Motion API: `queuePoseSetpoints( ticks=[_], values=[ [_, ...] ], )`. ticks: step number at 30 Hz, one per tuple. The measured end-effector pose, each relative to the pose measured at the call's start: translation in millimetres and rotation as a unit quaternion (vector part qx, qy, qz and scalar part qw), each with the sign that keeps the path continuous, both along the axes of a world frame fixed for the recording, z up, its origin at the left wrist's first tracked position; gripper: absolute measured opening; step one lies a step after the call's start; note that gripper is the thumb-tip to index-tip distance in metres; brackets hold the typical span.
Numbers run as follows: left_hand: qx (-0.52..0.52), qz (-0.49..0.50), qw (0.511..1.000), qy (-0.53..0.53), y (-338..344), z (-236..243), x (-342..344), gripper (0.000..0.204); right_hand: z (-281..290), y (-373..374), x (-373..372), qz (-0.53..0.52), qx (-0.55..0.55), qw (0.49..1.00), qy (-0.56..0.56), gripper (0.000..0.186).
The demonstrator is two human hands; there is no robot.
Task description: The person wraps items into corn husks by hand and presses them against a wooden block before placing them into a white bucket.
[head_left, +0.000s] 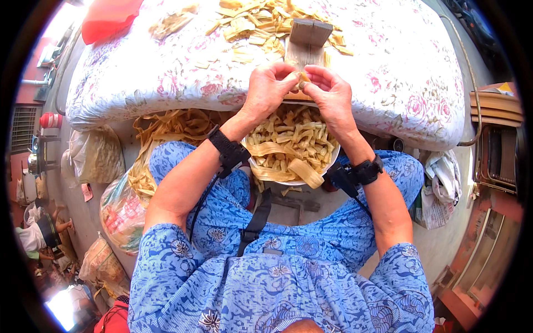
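Note:
My left hand (270,89) and my right hand (330,93) meet just in front of an L-shaped wooden block (308,40). Between their fingertips both pinch a small tan strip (303,79); its exact shape is partly covered by the fingers. Right below the hands, between my knees, a white bowl (335,158) is heaped with short folded or knotted tan pieces (294,130). A few longer flat strips (305,171) lie over its front rim. Beyond the block, a pile of flat tan strips (250,25) is spread on the flowered cloth (183,72).
Long tan strips (183,127) hang in a bundle at my left knee, by a clear plastic bag (119,205). A red bag (111,19) lies on the cloth at far left. White plastic bags (441,186) stand right. Another person (44,227) is at far left.

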State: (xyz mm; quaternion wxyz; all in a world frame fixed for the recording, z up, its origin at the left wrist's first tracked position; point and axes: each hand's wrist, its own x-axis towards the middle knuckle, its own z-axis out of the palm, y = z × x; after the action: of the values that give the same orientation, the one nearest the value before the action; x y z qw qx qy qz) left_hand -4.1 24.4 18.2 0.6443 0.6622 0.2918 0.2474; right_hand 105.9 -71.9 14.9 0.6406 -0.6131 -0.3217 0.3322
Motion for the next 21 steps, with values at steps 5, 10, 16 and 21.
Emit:
queuePoseSetpoints(
  ticks=[5,10,16,21],
  values=[
    [-0.038,-0.060,0.997,-0.011,7.4,-8.4,0.6,0.019,-6.0,1.3,2.2,-0.038,-0.006,0.999,-0.035,0.031],
    [0.018,-0.086,0.995,0.044,3.2,-9.8,1.0,0.020,5.2,0.0,0.7,-0.057,0.003,0.988,-0.141,0.030],
    [-0.059,-0.026,0.997,-0.033,0.6,-14.0,3.7,0.015,5.9,3.7,-3.7,-0.062,0.062,0.947,-0.308,0.028],
    [0.043,0.024,0.997,-0.066,-0.6,-6.0,8.8,0.012,3.8,5.7,-2.7,-0.066,0.020,0.996,-0.056,0.022]
  ],
)
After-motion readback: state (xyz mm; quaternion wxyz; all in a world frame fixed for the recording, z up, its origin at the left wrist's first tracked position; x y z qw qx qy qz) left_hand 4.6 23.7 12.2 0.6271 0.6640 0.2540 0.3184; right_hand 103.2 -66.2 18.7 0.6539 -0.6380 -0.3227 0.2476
